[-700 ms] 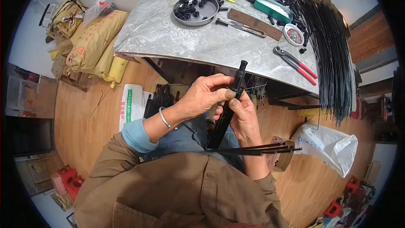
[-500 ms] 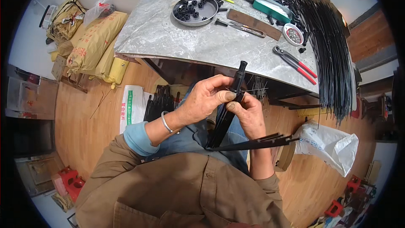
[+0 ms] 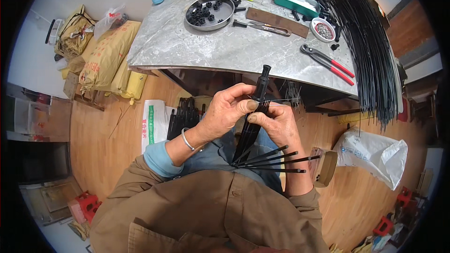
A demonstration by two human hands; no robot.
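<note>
What looks like a black umbrella frame stands tilted over my lap: a plastic tube (image 3: pixel 263 82) on top, a bundle of thin ribs (image 3: pixel 247 137) below. My left hand (image 3: pixel 224 115) is closed around the tube's lower end, thumb pressed on its collar. Just below, my right hand (image 3: pixel 281 126) pinches the upper ends of the ribs between thumb and fingers. A thin wire (image 3: pixel 285 100) sticks out to the right at the collar. From the bundle's lower end several loose rods (image 3: pixel 276 161) fan out across my right forearm.
The grey marble-patterned table (image 3: pixel 187 51) ahead carries a round metal tray (image 3: pixel 208 27) of small black parts, red-handled pincers (image 3: pixel 328 64), scissors (image 3: pixel 262 27), a bowl of metal bits (image 3: pixel 323 30) and a heap of long black rods (image 3: pixel 370 61). A white sack (image 3: pixel 375 152) lies right.
The loose rods at the bundle's lower end have spread from a close cluster into a fan. Both hands keep their grip near the collar; the view has shifted slightly.
</note>
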